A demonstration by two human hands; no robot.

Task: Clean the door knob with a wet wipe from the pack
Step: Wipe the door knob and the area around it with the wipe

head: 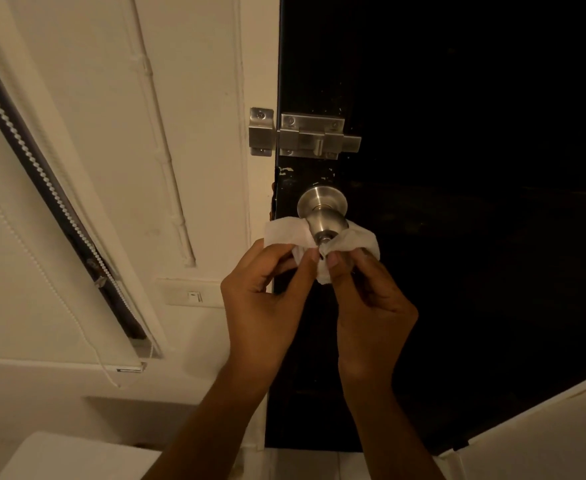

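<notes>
A round steel door knob (323,212) sticks out of the black door (457,202) near its left edge. A white wet wipe (284,232) is stretched under and around the knob's front end. My left hand (267,303) pinches the wipe's left part and my right hand (367,306) pinches its right part (359,239), thumbs meeting just below the knob. The pack of wipes is not in view.
A steel slide bolt (314,136) sits above the knob, with its keeper (261,131) on the cream door frame. A roller blind with a bead chain (42,174) runs down the left wall. A wall switch (194,296) is left of my hands. A white surface (77,455) lies at the bottom left.
</notes>
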